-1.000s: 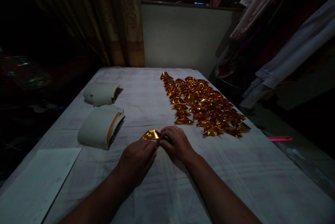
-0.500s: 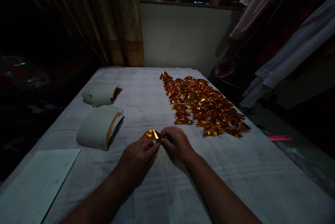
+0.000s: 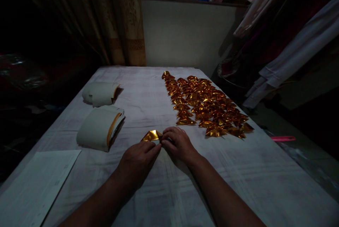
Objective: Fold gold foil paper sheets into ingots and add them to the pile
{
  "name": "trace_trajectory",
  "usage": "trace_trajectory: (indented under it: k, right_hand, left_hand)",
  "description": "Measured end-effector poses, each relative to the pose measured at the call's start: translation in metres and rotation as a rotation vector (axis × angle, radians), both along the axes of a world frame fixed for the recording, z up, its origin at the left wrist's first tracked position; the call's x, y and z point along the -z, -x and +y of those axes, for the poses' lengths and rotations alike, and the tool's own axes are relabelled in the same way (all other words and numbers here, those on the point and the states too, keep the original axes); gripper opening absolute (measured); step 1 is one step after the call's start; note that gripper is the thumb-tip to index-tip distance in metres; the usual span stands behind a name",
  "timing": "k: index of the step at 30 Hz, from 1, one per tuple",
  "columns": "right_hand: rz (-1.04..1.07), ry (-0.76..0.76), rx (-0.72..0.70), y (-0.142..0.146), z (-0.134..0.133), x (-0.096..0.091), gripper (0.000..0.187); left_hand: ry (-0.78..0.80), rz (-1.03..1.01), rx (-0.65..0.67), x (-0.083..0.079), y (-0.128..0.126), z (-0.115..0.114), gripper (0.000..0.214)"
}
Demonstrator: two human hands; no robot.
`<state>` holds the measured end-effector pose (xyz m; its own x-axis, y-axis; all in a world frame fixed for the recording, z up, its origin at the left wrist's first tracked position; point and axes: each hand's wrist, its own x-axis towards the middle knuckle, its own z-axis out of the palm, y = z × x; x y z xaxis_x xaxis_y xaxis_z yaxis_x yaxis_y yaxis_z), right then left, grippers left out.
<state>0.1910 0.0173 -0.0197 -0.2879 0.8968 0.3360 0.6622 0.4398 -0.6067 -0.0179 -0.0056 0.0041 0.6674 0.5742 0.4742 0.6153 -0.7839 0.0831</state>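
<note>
A shiny gold foil paper ingot (image 3: 152, 135) is between my two hands, low over the cloth. My left hand (image 3: 139, 159) is closed on its near left side, with thumb and fingers pressed together. My right hand (image 3: 178, 144) pinches the ingot's right end; the fingertips of both hands nearly meet there. Part of the foil is hidden behind my fingers. Beyond my right hand lie rows of folded gold foil ingots (image 3: 194, 97), close together and partly overlapping.
Two curved stacks of pale paper sheets, a nearer one (image 3: 96, 128) and a farther one (image 3: 102, 93), rest on the left. A flat white sheet (image 3: 39, 184) lies near the left edge of the cloth-covered table (image 3: 169, 198). Clothes (image 3: 296, 57) hang at right; a pink handle (image 3: 283, 138) is below.
The gold foil ingot shows slightly more of its left side, and both hands have shifted very slightly. The stacks and the rows of ingots stay in place.
</note>
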Motion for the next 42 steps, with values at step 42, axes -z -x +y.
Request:
trace_trajectory:
  k: [42]
  right_hand:
    - [-0.035, 0.017, 0.138, 0.003, 0.001, -0.003, 0.011]
  left_hand:
    - [0.068, 0.082, 0.001, 0.000, -0.001, -0.002, 0.032]
